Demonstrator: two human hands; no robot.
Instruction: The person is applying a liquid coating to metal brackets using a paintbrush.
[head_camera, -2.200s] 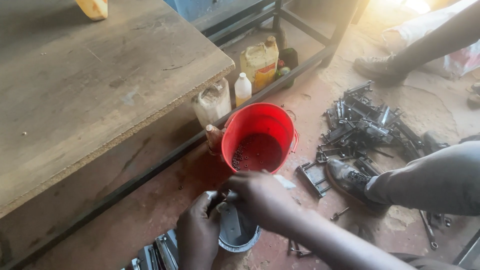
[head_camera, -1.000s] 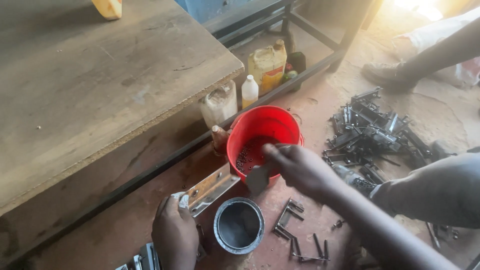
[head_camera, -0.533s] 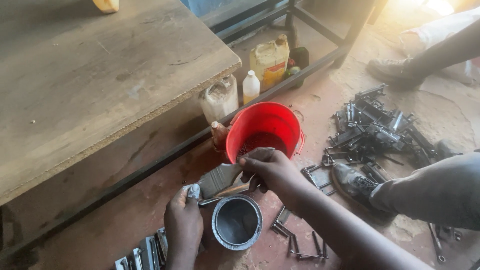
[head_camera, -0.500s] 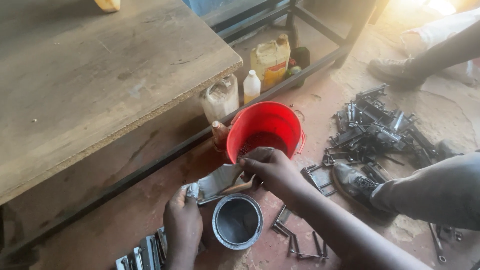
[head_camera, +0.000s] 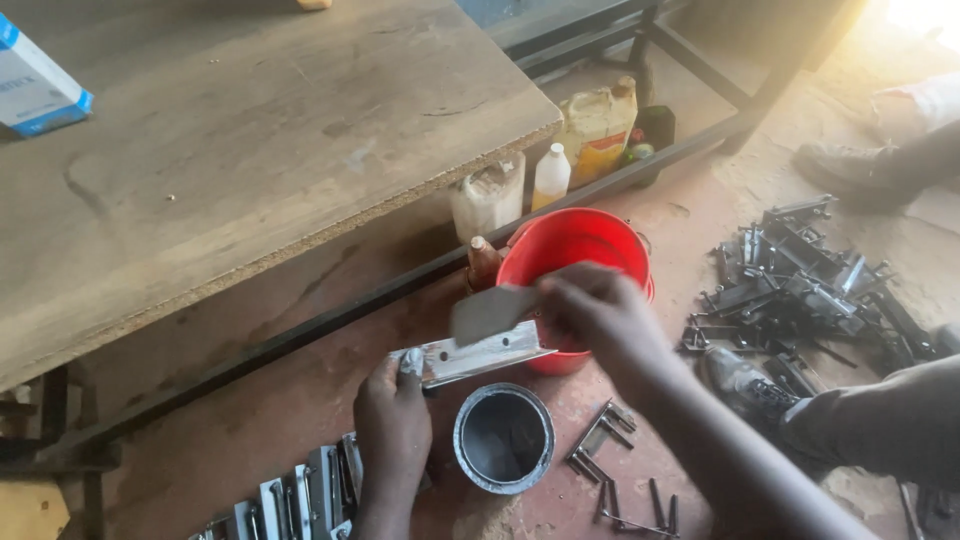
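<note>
Both hands are busy: my left hand (head_camera: 392, 428) grips a flat metal piece (head_camera: 478, 355) above the paint tin (head_camera: 503, 438), while my right hand (head_camera: 592, 312) fingers pinch a brush (head_camera: 487, 312) against it, beside the red bucket (head_camera: 580, 240)

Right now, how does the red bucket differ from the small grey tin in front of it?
The red bucket is bright red and the bigger of the two; the grey tin is dull grey and clearly smaller. The bucket stands partly behind the right hand, while the tin's whole rim is in view. The tin sits beside the left hand; the bucket is farther from it. Both are round, open-topped and upright on the floor.
</note>
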